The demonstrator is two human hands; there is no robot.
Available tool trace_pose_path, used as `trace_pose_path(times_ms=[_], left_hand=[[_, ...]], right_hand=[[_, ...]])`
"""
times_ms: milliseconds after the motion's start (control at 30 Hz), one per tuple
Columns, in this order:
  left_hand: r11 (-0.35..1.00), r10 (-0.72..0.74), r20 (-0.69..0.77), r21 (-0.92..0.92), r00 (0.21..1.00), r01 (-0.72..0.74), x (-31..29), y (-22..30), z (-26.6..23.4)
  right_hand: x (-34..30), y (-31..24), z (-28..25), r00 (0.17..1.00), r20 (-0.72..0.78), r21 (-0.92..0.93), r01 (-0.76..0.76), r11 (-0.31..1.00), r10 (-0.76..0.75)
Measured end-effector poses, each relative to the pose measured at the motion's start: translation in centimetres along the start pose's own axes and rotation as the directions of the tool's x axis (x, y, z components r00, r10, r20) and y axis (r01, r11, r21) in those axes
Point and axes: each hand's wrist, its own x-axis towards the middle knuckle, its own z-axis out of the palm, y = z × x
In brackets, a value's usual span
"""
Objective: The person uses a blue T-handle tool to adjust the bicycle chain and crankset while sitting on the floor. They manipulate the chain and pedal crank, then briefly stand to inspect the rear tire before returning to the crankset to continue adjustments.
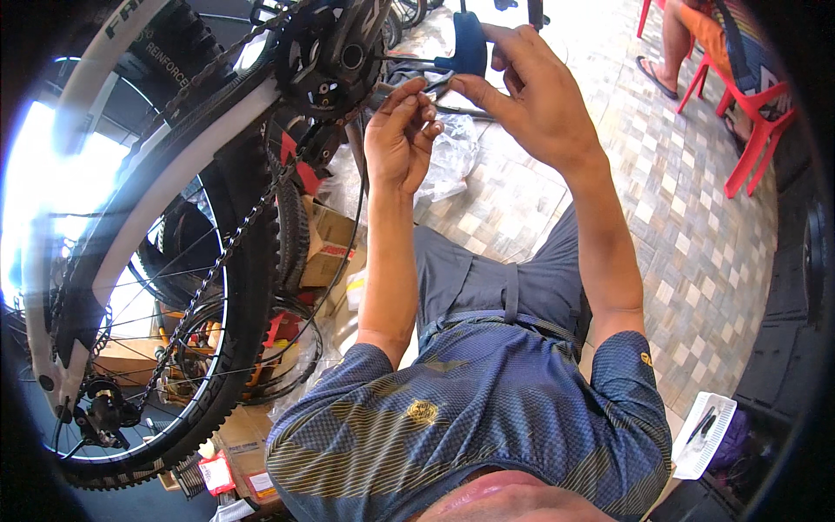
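A white-framed bicycle (113,200) hangs raised on my left, its black crankset and chainring (326,56) at the top and the chain (213,270) running down to the rear derailleur (100,413). My right hand (522,91) grips a blue-handled tool (465,43) whose shaft points into the crank. My left hand (400,130) pinches the crank arm end (391,91) just below the chainring, fingers closed on it.
Cardboard boxes (326,244) and a crumpled clear plastic bag (448,161) lie on the tiled floor (687,226). Another person sits on a red plastic chair (752,113) at the top right. A white tray (704,435) with tools sits at the lower right.
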Motion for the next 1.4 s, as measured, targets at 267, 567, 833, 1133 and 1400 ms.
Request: trace_pose_path(times_ms=[267,567,833,1133,1400], left_hand=[[0.971,-0.002,0.274,-0.229,0.962,0.067,0.9,1.5,2.0],[0.925,-0.030,0.273,-0.358,0.962,0.130,2.7,1.9,3.0],[0.942,-0.032,0.228,-0.318,0.973,0.106,2.5,1.6,3.0],[0.948,0.021,0.237,-0.314,0.971,0.056,2.5,1.0,2.8],[0.950,0.098,0.254,-0.311,0.962,-0.015,2.5,0.7,2.9]], right_hand=[[0.2,-0.8,0.3,0.927,0.059,-0.346,0.367,0.863,-0.371],[-1.1,0.9,0.8,0.969,0.030,0.602,-0.214,0.769,0.245],[-0.5,0.8,2.2,0.985,-0.117,0.119,0.142,0.983,-0.128],[-0.6,-0.6,1.6,0.952,0.021,0.452,-0.283,0.846,0.307],[-0.9,-0.6,1.9,0.922,-0.127,0.033,0.372,0.928,-0.365]])
